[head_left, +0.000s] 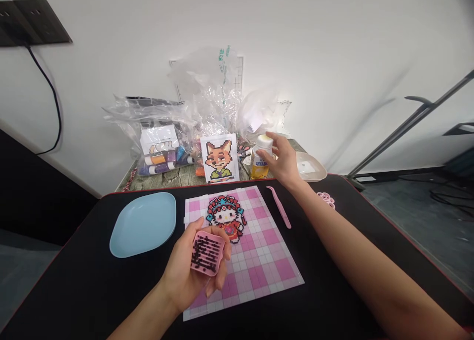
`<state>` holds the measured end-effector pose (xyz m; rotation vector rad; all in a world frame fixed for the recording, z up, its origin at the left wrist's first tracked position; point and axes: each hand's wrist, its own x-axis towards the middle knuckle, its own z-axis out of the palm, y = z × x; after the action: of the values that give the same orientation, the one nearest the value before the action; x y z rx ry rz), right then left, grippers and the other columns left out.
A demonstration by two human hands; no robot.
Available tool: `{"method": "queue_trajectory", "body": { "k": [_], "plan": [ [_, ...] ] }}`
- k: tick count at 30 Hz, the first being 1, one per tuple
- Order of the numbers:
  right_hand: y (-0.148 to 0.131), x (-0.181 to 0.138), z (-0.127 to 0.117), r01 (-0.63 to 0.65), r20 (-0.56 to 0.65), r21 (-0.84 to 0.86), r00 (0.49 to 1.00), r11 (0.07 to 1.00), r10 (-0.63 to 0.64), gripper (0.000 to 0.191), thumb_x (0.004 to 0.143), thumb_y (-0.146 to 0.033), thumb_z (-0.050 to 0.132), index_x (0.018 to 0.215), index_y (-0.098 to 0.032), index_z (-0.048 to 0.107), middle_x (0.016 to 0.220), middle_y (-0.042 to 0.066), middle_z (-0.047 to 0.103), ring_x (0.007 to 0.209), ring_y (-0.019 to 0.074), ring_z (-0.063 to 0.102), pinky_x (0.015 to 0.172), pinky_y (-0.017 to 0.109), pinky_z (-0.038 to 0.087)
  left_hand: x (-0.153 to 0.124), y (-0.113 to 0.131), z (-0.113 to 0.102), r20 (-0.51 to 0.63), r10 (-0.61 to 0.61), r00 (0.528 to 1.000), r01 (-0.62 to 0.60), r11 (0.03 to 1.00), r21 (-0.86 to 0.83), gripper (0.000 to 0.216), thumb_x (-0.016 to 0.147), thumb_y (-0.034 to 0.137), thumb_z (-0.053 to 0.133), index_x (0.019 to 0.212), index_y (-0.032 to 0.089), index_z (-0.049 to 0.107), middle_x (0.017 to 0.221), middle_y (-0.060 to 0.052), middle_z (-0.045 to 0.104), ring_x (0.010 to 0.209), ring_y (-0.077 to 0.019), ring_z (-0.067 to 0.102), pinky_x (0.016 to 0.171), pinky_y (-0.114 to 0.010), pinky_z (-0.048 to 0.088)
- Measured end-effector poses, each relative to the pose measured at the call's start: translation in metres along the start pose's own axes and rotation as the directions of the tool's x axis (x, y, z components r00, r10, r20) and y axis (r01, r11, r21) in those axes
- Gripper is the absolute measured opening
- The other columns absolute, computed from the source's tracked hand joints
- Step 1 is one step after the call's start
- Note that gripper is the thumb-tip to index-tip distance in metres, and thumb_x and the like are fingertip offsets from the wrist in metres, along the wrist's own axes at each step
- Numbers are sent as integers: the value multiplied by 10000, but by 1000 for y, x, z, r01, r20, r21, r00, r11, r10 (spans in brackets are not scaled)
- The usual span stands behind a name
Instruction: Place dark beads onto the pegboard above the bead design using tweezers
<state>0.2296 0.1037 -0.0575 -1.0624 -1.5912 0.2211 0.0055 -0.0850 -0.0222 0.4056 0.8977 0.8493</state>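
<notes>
In my left hand [185, 266] lies a small pink ridged bead tray [203, 268] with dark beads lined up in its grooves. My fingers wrap round its sides above a pink and white checked pegboard [261, 268]. On that board sits a colourful bead figure [224, 216] with a red and blue headdress. My right hand [283, 160] reaches to the back and grips a white bottle [260, 160] with a yellow label near its cap. Pink curved tweezers [280, 209] rest on the black mat, right of the board.
A blue plate [144, 226] is at the left on the black mat [99, 290]. Behind stand a fox pixel card [221, 158] and clear bags [159, 155] holding bead tubes. A beige dish [316, 170] and a pink flower-shaped piece [327, 199] are at the right.
</notes>
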Motion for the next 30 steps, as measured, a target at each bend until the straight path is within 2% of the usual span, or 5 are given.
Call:
{"method": "queue_trajectory", "body": {
  "k": [7,10,13,16,30],
  "plan": [
    [-58,-2,-20,278,-198,-90,936,956,-291,418,841,-372,605,1208,-188,528,1214,127,540,1172,257,517,948,460,486,0,1,0,-7,-11,1000,12,1000,27,660,958,423,156,632,119,643,570,-53,644,268,-167,576,220,-201,359],
    [-110,-22,-32,290,217,141,924,947,-315,328,858,-359,613,1150,-218,569,1103,51,632,1037,191,608,917,377,509,-1,1,-1,-23,-21,1000,22,999,43,657,952,457,153,637,132,629,540,-55,638,270,-190,579,252,-239,395],
    [-145,-52,-34,124,721,328,607,936,-334,614,732,-339,766,1275,-218,507,1190,60,627,1099,200,591,958,354,486,-3,0,-1,-78,-32,996,36,998,52,650,948,485,177,618,132,612,466,-50,602,260,-176,558,259,-218,369],
    [-155,-82,-29,42,813,366,471,930,-341,747,722,-264,776,1372,-219,411,1272,101,563,1176,217,532,1001,380,447,-4,0,0,-143,-45,989,54,997,62,636,947,503,209,651,122,622,405,-38,570,257,-178,553,273,-221,385],
    [-145,-128,-28,-135,737,391,638,911,-222,629,773,-212,704,1345,-274,451,1222,81,550,1173,212,518,1000,404,450,-2,-10,0,-265,-78,961,94,994,49,401,920,417,454,690,142,631,492,-30,637,424,-169,623,448,-245,498]
  ]
}}
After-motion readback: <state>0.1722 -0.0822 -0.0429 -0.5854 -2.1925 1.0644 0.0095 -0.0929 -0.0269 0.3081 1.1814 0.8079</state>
